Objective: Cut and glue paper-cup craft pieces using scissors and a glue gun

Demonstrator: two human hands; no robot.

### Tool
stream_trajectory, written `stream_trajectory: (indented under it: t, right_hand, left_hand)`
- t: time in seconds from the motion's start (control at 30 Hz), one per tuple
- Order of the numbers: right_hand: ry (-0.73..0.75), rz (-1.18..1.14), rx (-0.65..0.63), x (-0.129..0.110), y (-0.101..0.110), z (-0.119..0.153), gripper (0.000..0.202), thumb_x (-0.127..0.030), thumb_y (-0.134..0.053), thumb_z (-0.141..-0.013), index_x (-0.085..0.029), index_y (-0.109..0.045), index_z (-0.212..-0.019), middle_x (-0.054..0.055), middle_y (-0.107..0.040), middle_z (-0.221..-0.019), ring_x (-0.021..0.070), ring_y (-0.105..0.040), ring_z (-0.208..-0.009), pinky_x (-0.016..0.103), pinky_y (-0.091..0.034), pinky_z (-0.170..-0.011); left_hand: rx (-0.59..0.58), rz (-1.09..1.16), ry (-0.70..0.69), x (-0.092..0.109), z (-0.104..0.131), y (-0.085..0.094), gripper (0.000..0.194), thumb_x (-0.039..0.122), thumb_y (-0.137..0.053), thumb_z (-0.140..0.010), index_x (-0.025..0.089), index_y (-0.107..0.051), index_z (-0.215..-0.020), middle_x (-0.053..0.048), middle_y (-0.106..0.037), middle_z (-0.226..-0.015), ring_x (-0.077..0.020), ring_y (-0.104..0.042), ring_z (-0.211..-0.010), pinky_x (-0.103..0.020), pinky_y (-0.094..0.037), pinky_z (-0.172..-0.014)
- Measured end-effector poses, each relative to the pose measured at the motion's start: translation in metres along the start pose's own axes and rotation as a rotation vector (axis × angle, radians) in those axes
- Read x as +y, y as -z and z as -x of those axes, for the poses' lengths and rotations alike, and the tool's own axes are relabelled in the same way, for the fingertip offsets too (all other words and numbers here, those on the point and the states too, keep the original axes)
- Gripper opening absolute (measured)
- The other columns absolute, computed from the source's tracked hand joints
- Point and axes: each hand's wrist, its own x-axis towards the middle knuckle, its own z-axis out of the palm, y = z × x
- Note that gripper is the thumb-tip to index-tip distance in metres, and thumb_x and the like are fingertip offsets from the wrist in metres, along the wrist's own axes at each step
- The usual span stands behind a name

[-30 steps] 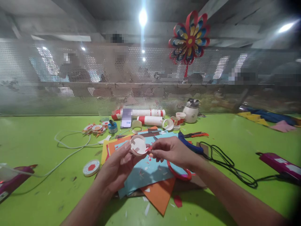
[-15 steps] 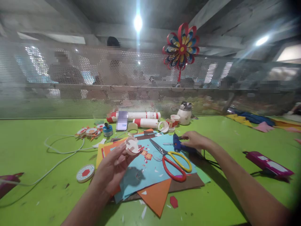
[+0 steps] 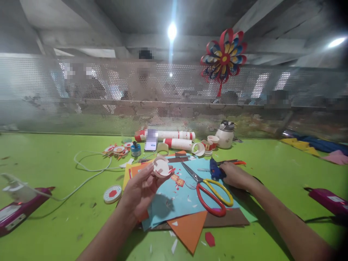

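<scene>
My left hand is raised over the stacked paper, its fingers closed around a cut paper cup bottom, a short white ring with a red edge. My right hand is on the handle of a blue hot glue gun, which lies at the right edge of the stack; its fingers are partly hidden. Between the hands, scissors with one red and one yellow handle rest on the light blue sheet. Red and gold printed scraps and white bits are scattered there.
At left lie a white disc with a red hexagon, a white cable and a purple power strip; another strip is right. Paper cup stacks, a phone, an ink bottle and a white bottle stand behind.
My right hand has come down and closed on the glue gun's handle. Orange-handled pliers now show behind it. The view has turned slightly left; my left hand still holds the cup bottom.
</scene>
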Motion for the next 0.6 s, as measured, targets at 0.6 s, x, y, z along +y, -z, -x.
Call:
stream_trajectory:
  t: [0.6]
  right_hand:
    - [0.136, -0.999, 0.196, -0.041, 0.062, 0.045, 0.046, -0.057, -0.053, -0.085, -0.014, -0.066, -0.096, 0.012, -0.072, -0.092, 0.0242, -0.069, -0.08, 0.032, -0.051, -0.065]
  left_hand:
    - [0.119, -0.08, 0.077, -0.011, -0.005, 0.0, 0.016, 0.01, -0.06, -0.082, 0.007, -0.069, -0.096, -0.017, -0.07, -0.103, -0.0235, -0.07, -0.095, -0.034, -0.057, -0.088]
